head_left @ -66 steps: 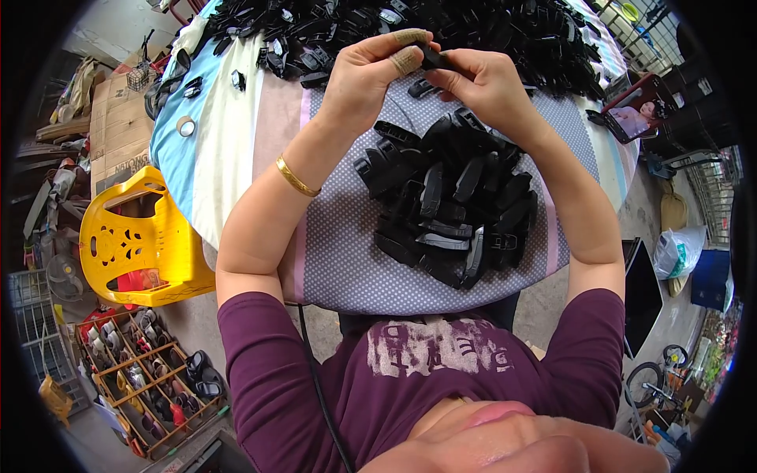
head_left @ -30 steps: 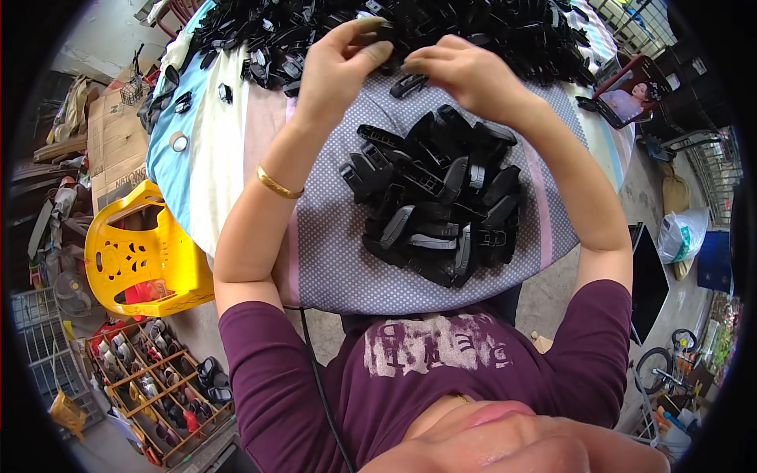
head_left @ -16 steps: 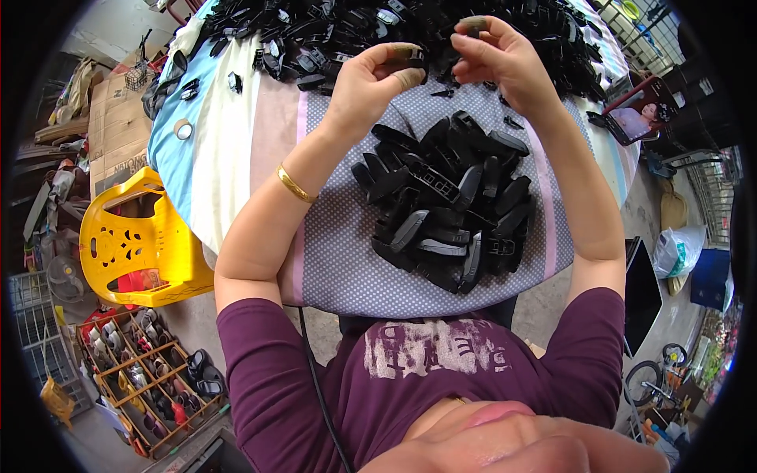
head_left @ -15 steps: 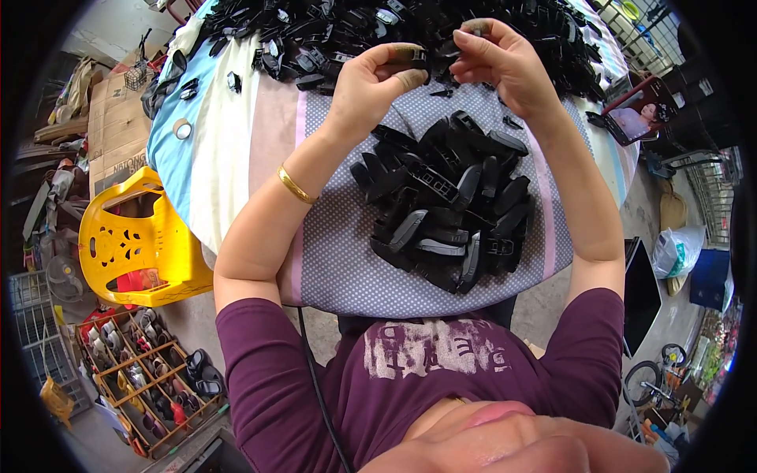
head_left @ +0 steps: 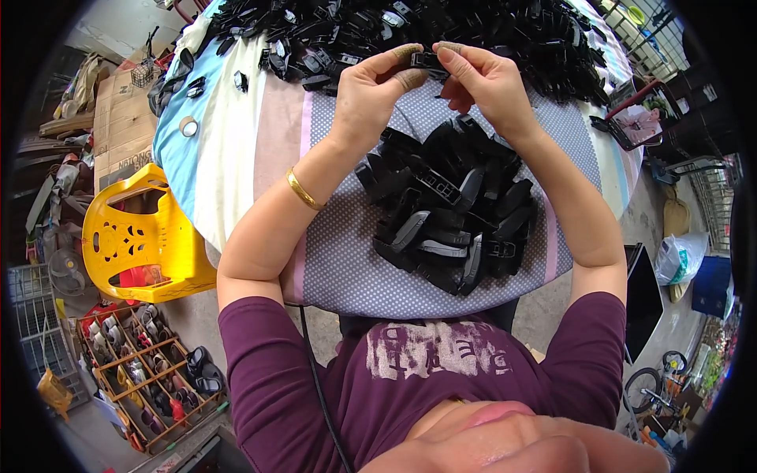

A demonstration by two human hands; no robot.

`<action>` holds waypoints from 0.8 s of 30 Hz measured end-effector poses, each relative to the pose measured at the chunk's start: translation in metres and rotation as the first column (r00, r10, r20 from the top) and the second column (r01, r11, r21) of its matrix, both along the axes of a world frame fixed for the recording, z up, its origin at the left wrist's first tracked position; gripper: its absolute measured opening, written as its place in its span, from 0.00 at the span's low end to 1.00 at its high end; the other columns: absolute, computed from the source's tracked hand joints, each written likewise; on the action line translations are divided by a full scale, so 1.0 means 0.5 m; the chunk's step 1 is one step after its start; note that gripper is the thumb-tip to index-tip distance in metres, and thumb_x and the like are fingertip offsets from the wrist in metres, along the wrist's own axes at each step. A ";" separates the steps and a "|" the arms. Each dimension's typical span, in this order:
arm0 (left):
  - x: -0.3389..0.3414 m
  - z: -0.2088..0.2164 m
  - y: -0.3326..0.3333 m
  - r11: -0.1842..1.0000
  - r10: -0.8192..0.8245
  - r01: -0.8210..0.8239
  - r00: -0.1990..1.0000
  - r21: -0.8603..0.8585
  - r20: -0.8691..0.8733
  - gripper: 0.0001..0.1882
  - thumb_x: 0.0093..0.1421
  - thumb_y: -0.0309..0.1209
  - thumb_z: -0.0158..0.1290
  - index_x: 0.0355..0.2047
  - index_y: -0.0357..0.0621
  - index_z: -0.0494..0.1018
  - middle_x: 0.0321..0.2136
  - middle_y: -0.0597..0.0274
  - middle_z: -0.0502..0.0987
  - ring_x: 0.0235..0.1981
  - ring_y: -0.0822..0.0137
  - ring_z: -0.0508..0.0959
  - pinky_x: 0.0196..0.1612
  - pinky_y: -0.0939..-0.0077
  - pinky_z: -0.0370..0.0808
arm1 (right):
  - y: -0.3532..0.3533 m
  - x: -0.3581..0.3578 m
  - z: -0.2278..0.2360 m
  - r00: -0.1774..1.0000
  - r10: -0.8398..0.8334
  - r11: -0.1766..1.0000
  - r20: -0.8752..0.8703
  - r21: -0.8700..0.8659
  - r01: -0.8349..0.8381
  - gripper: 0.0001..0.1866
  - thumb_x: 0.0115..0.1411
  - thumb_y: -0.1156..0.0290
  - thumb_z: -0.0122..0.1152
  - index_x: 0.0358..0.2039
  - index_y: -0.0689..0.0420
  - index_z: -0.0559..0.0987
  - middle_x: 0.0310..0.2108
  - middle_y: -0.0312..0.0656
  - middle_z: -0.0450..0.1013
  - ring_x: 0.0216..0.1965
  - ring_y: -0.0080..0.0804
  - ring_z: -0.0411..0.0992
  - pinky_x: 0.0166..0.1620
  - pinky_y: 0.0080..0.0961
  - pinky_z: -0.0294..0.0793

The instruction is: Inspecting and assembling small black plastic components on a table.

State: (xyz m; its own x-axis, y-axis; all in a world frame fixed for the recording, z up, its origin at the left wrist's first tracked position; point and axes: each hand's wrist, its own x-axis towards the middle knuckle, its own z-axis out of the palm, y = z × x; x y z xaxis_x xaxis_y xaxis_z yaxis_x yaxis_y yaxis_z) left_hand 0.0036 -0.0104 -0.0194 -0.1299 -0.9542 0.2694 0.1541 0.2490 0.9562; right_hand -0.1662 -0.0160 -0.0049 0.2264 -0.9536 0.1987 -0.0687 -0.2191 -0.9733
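Note:
Above the far part of the table, my left hand [head_left: 369, 98] pinches a small black plastic piece [head_left: 426, 61] between thumb and fingers. Fingertip coverings show on this hand. My right hand [head_left: 493, 88] meets it from the other side, its thumb and forefinger closed on the piece's right end. Whether a second small part sits in the right fingers is hidden. Nearer to me lies a pile of black plastic pieces [head_left: 438, 189], some with grey faces. Beyond my hands spreads a large heap of similar black parts [head_left: 331, 31].
A patterned cloth [head_left: 339, 260] covers the round table. On its left lie a tape roll [head_left: 188, 127] and a few stray parts. A phone [head_left: 637, 124] stands at the right edge. Left of the table are a yellow plastic chair [head_left: 130, 236] and a shoe rack [head_left: 142, 370].
My right hand has moved left and now meets my left hand at the black piece; before, a gap lay between them. The near pile looks the same.

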 end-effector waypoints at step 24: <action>0.025 0.055 -0.005 0.972 -0.022 0.122 0.898 -0.201 0.439 0.15 0.52 0.26 0.55 0.42 0.37 0.72 0.29 0.57 0.78 0.27 0.73 0.75 0.34 0.82 0.73 | -0.045 -0.055 0.046 0.832 0.267 0.933 -0.487 -0.084 -0.349 0.13 0.55 0.65 0.56 0.36 0.62 0.77 0.26 0.38 0.74 0.25 0.21 0.71 0.28 0.17 0.71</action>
